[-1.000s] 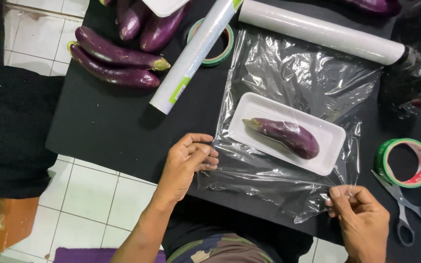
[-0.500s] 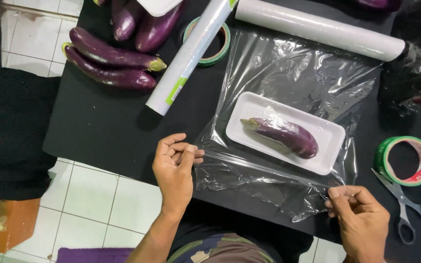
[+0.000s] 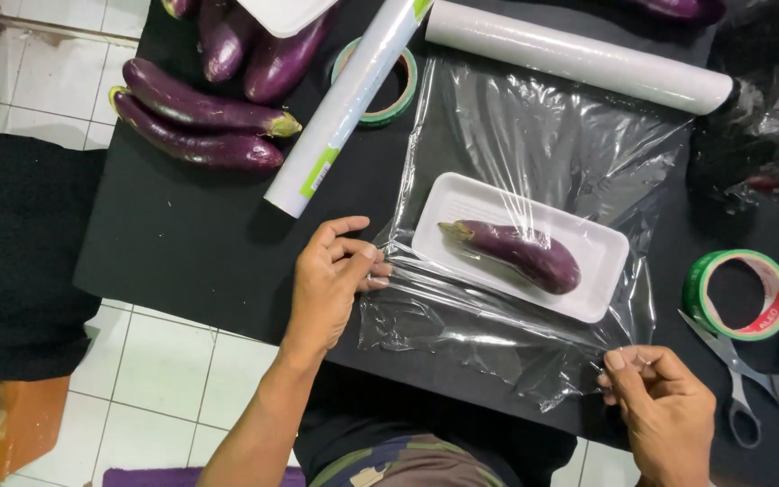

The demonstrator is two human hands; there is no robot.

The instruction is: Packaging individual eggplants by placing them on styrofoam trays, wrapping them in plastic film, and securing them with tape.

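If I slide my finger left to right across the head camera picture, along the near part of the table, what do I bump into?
Left hand → white tray with the eggplant → right hand → scissors.

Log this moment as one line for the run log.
left hand: pinches cling film edge | right hand: pinches film corner | eggplant: lying in white tray on film | scissors: beside right hand

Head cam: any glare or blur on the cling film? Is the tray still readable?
Head view: soft overhead light, no motion blur; the cling film shows white glare streaks and wrinkles against the black table; the white tray is bright but its edges are clear, the eggplant sharp; both hands, left hand and right hand, are in focus.
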